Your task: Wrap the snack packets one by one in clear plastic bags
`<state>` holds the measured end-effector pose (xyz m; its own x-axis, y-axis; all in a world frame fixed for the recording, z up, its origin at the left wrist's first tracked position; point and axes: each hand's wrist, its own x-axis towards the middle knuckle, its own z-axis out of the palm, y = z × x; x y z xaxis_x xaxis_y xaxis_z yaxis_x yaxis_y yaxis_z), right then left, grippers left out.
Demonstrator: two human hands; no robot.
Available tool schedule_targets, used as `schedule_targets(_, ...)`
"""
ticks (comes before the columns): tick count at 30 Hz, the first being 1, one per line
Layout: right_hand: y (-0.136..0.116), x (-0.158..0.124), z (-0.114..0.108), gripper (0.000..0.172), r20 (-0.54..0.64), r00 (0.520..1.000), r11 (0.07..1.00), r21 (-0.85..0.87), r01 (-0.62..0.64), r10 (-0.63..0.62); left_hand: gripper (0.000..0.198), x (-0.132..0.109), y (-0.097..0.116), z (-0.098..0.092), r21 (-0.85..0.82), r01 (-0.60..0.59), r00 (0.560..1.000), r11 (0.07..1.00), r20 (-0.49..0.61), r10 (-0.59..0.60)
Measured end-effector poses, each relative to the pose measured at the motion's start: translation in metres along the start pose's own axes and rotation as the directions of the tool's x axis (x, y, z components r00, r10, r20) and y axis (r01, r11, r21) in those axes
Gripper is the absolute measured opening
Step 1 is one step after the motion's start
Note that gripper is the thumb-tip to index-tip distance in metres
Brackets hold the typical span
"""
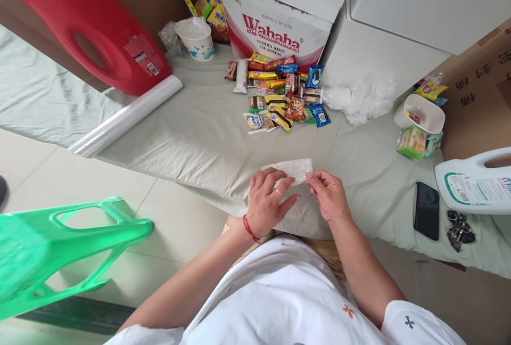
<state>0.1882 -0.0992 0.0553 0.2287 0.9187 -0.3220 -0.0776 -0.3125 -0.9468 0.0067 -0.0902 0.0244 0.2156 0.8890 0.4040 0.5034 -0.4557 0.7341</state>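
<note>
A clear, bubbly-textured plastic bag (300, 166) lies flat on the cloth close in front of me. My right hand (328, 191) pinches its right corner between thumb and fingers. Fingers spread, my left hand (270, 196) rests over the bag's left part and hides some of it; a ring and a red bracelet show on it. Beyond the bag sits a cluster of small wrapped snacks (280, 112) in bright packets, against a Wahaha carton (275, 31).
At left are a red detergent jug (120, 31), a clear plastic roll (128, 116), a paper tub (195, 39) and a green stool (80, 238). To the right are crumpled clear bags (359, 95), a white bowl (435, 118), a phone (426, 211), keys (460, 230) and a white jug (475, 180).
</note>
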Motion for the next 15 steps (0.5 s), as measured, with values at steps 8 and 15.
schedule_targets(8,-0.006,-0.010,0.008,0.043,0.035,0.999,0.988,0.154,0.035,-0.041,0.026,0.014,0.015,0.011,-0.358,0.395,0.915,0.846,0.069,-0.398)
schedule_targets(15,0.017,0.002,0.023,0.037,0.075,0.994,0.991,0.114,0.071,-0.080,0.032,0.015,0.017,0.007,-0.321,0.454,0.886,0.831,0.062,-0.460)
